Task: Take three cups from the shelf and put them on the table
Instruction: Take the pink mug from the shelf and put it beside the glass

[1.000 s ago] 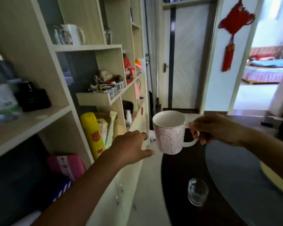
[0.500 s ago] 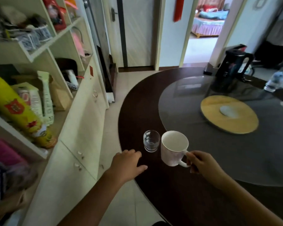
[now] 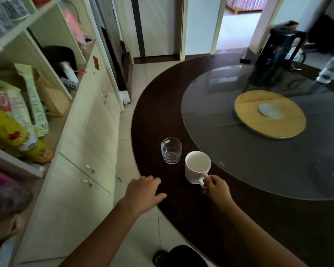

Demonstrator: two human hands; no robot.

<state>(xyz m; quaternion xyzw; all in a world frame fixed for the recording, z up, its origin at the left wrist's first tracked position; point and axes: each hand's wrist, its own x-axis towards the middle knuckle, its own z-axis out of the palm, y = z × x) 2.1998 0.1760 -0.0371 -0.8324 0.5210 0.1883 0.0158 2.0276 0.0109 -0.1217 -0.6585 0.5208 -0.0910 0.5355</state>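
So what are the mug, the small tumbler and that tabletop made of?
Mug: likely glazed ceramic, opaque white with a soft sheen. Tumbler: clear glass, see-through with a thick base. Tabletop: dark polished wood by the look, perhaps veneer, under a round glass turntable.

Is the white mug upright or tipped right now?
Upright. The white mug has its round mouth facing up, its handle pinched by the right hand. Whether its base touches the table cannot be told.

A white mug [image 3: 197,167] with a faint pinkish pattern and a clear glass [image 3: 171,150] are being shown on a dark brown table [image 3: 181,212]. A yellow wooden disc [image 3: 249,105] is being seen under grey glass, beside a black kettle [image 3: 274,54].
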